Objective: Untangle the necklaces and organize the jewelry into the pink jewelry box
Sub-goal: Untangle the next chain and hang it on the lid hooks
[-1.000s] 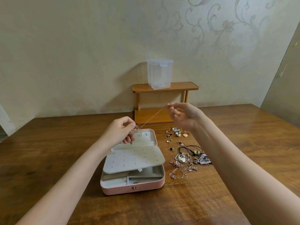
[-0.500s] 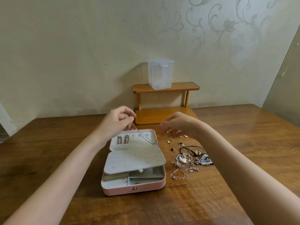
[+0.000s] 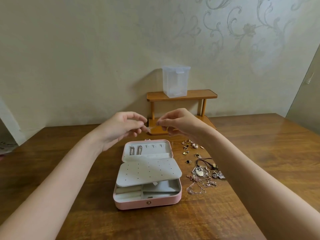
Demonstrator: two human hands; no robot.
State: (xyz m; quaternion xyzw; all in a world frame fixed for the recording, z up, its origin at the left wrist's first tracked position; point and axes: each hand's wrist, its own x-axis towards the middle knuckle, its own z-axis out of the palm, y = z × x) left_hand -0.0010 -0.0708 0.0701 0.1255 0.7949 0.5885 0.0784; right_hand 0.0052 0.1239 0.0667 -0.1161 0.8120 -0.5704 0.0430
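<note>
**Hands meet above the open jewelry box**

A wooden table (image 3: 69,170) fills the lower frame. At centre, the pink jewelry box (image 3: 147,202) lies open, two chains hanging in its lid. Above it, the left hand (image 3: 121,129) and right hand (image 3: 180,123) almost touch, fingers curled as if pinching; whether they grip anything, I cannot tell. Tangled necklaces (image 3: 202,179) lie right of the box.
</note>
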